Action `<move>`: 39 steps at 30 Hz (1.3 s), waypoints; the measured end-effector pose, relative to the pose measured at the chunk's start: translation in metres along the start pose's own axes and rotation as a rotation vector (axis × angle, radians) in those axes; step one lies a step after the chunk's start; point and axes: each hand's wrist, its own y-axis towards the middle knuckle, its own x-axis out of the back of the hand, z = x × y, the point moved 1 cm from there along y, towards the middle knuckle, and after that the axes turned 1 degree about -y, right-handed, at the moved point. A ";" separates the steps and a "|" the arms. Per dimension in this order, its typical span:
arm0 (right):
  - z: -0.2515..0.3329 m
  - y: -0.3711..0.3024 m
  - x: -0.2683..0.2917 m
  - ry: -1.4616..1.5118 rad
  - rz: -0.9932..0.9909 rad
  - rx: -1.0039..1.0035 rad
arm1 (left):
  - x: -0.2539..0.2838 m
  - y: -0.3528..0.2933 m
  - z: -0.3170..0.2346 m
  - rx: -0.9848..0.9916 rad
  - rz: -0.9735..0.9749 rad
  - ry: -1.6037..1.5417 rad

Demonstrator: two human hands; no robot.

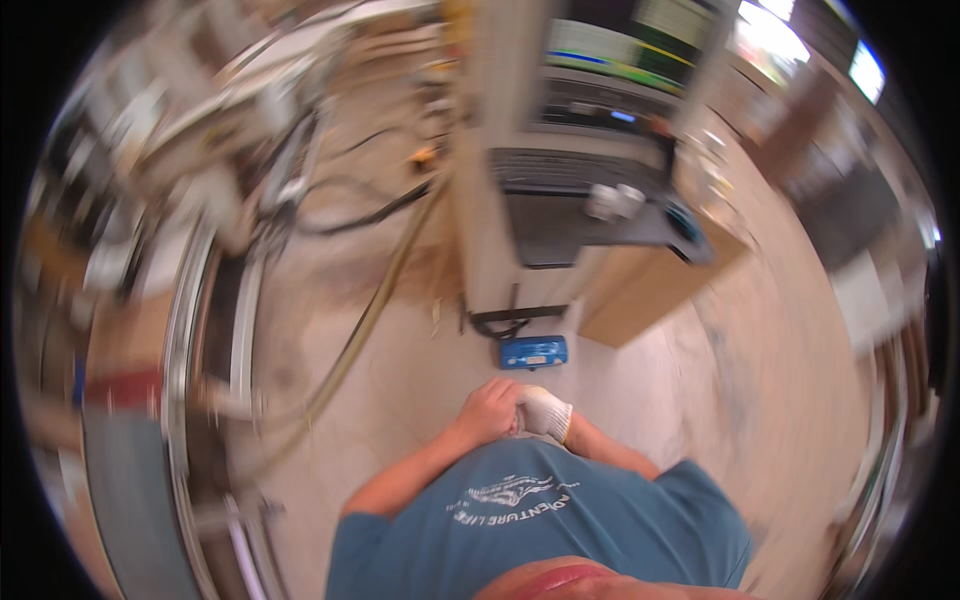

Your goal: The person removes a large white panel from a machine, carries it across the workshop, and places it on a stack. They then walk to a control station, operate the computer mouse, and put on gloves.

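Observation:
Both my hands meet in front of my waist. My left hand [489, 411] is bare, its fingers bent and closed against the fingers end of a white knit glove. That glove [548, 412] covers my right hand [541, 408], its ribbed cuff around the wrist. The right hand's fingers are mostly hidden behind the left hand and blurred. Just beyond them on the floor lies a blue foot pedal [533, 352].
Ahead stands a control cabinet with a screen [630, 45], a keyboard [570, 170] and a dark shelf [545, 228] bearing a crumpled white item [614, 201]. A wooden panel [650, 285] leans beside it. A yellowish hose [375, 305] crosses the floor; machine rails [185, 330] run along the left.

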 end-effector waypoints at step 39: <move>0.008 -0.424 0.221 -1.012 -1.305 0.697 | -0.552 0.193 -0.304 -0.102 1.345 -1.007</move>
